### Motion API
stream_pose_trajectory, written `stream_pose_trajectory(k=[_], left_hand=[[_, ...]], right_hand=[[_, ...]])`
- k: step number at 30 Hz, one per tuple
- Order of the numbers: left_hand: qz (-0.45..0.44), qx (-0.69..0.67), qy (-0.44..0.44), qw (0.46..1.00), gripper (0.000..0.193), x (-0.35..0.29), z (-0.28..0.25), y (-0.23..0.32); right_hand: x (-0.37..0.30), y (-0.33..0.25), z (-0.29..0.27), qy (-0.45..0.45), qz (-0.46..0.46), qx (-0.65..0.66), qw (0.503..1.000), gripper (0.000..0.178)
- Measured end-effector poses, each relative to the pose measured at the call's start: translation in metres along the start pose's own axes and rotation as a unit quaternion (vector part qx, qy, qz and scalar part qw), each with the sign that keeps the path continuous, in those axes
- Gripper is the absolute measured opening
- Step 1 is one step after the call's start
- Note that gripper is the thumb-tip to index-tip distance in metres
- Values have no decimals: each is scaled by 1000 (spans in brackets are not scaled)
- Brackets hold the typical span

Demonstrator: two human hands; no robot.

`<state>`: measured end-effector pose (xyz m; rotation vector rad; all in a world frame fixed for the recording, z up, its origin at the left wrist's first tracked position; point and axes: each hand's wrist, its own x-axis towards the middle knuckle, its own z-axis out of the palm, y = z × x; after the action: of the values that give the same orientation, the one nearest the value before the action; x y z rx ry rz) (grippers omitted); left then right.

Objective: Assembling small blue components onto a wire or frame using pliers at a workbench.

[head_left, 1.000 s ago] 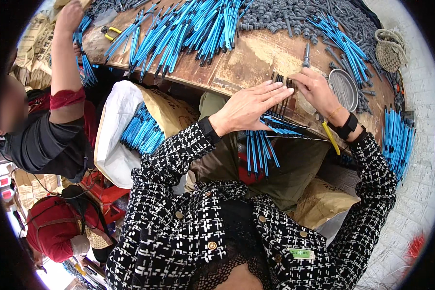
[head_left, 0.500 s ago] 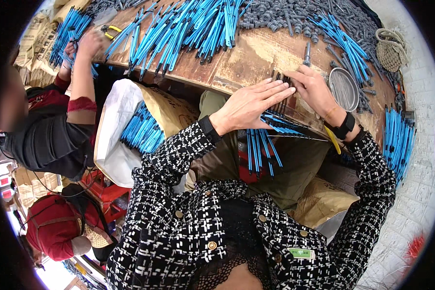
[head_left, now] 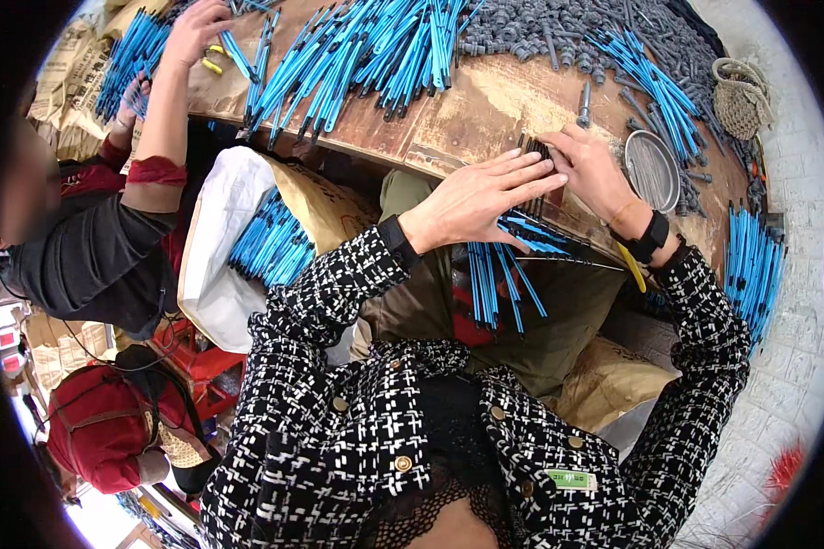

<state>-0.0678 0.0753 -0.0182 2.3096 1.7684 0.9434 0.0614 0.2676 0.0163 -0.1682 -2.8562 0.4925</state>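
Observation:
My left hand [head_left: 476, 197] lies flat with its fingers stretched out over a row of thin blue rods with black ends [head_left: 533, 220] at the table's front edge. Its fingertips reach to my right hand. My right hand [head_left: 595, 174] has its fingers bent and pressed together by the black ends; what they hold, if anything, is hidden. More blue rods [head_left: 494, 284] hang below the edge under my left hand. A thin metal rod [head_left: 577, 261] crosses there, next to a yellow handle [head_left: 632, 265]. Beyond my right hand lie a grey bolt-like piece [head_left: 584, 105] and a round metal tin [head_left: 652, 172] of fine pins.
Piles of blue rods [head_left: 366, 55] and grey plastic fittings [head_left: 531, 32] cover the far side of the wooden table [head_left: 458, 114]. A sack [head_left: 215, 238] holds blue rods at left. A co-worker's arm [head_left: 160, 137] reaches over the table; another bundle [head_left: 753, 265] stands at right.
My left hand has slid slightly right across the rods, its fingers a little more spread. My right fingers have shifted slightly. The co-worker's hand has moved farther over the table.

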Motion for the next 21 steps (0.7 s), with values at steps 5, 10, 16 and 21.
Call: stream_pose_trajectory(k=[5, 10, 16, 21], left_hand=[[27, -38, -31, 998, 109, 10, -3, -8], [45, -45, -31, 997, 106, 9, -1, -9], [52, -32, -31, 998, 103, 10, 1, -10], [51, -27, -33, 998, 102, 9, 0, -8]], right_hand=[[2, 0, -11, -31, -20, 25, 999, 24], [-6, 2, -14, -64, -23, -142, 988, 26], [-8, 11, -21, -99, -69, -149, 981, 19], [-6, 11, -23, -84, -110, -178, 974, 18]])
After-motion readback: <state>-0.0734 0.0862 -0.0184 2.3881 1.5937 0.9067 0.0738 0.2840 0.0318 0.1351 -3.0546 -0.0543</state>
